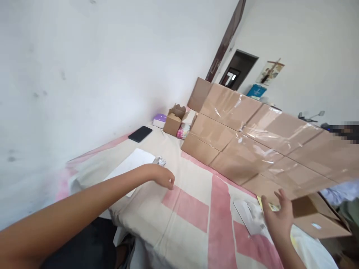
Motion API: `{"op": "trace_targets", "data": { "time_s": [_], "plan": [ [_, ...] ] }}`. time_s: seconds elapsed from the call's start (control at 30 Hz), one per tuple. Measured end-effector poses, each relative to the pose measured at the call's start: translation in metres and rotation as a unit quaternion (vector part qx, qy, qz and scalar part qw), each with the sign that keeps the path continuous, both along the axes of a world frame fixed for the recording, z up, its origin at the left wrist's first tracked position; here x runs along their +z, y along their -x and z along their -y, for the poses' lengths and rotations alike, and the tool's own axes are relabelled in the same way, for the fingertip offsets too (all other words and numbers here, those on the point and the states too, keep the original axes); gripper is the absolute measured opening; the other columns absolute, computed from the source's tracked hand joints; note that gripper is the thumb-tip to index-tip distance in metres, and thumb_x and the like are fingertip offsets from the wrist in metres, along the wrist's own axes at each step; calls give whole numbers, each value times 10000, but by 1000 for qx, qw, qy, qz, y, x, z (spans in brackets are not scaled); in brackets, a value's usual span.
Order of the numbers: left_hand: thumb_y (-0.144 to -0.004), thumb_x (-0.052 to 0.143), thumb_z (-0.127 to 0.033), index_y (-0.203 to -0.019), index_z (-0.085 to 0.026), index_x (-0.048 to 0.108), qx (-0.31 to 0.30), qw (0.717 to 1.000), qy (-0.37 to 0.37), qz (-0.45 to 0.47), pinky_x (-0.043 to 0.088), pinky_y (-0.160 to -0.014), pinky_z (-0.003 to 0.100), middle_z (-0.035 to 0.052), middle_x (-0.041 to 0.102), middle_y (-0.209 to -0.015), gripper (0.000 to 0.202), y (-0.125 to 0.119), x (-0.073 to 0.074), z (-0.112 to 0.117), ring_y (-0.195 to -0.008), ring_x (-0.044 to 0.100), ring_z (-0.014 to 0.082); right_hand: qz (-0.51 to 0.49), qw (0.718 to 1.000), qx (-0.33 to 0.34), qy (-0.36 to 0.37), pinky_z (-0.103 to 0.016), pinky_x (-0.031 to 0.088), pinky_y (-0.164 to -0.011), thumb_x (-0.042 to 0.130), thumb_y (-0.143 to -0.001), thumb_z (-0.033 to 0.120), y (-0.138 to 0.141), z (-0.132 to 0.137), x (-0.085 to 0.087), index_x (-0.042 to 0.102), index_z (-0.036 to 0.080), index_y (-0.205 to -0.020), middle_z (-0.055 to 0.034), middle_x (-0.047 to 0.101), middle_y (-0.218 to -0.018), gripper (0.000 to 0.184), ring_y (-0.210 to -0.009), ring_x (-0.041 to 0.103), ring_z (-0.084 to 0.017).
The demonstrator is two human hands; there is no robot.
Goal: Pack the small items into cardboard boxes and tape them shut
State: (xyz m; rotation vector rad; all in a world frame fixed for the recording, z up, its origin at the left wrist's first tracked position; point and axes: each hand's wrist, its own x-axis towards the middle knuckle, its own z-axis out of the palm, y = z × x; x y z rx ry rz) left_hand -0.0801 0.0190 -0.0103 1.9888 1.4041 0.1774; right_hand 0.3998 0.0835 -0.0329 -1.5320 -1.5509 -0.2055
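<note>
My left hand [163, 176] hovers over the pink and cream cloth [193, 183], its fingers curled and the thumb pressed to a fingertip. Whatever it may hold is too small or hidden to name. Just behind it lies a crumpled silvery-white scrap [159, 161], beside a white sheet [134, 160] that my forearm partly covers. On the other side, my right hand [280, 216] is raised with thumb and fingers apart and nothing between them. Closest to it are a white flat item with crumpled wrapping [249, 216] and a yellow packet [273, 206], partly hidden by the fingers.
A wall of taped cardboard [241, 138] stands along the far right edge. An open carton [316, 216] sits at the right. Farther back are a black phone [140, 133], a small brown box [174, 121] and a purple-white pack [159, 120]. The white wall [84, 74] borders the left.
</note>
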Motion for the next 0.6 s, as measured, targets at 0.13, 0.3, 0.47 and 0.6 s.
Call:
{"op": "trace_targets", "data": {
  "time_s": [0.13, 0.3, 0.47, 0.6],
  "plan": [
    [-975, 627, -412, -1100, -164, 673, 74, 992, -96, 37, 547, -964, 436, 83, 685, -1141, 281, 40, -27, -56, -1039, 652, 209, 100, 956, 222, 162, -540, 516, -1066, 530, -887, 498, 121, 0, 17, 682, 209, -1212, -166, 700, -1276, 461, -1245, 644, -365],
    [-980, 629, -403, -1152, -146, 651, 208, 957, -175, 98, 587, -895, 413, 84, 672, -1147, 310, 96, -66, -112, -1003, 665, 208, 311, 760, 403, 403, -509, 569, -901, 567, -907, 413, 260, -28, 23, 744, 238, -1178, -112, 758, -1189, 368, -1042, 720, -333],
    [-986, 616, -399, -1187, -162, 647, 332, 897, -247, 155, 558, -980, 462, 100, 653, -1231, 312, 166, -67, -163, -1103, 645, 230, 248, 832, 422, 262, -499, 528, -965, 684, -809, 357, 401, -114, 52, 689, 175, -1269, -141, 717, -1259, 494, -973, 707, -305],
    [-960, 654, -370, -1306, -169, 592, 422, 843, -276, 189, 486, -1081, 542, 127, 569, -1395, 405, 214, -51, -208, -1272, 566, 289, 123, 887, 343, 284, -473, 537, -946, 753, -747, 300, 490, -199, 64, 508, 103, -1485, -183, 714, -1189, 802, -970, 718, -319]
  ]
}}
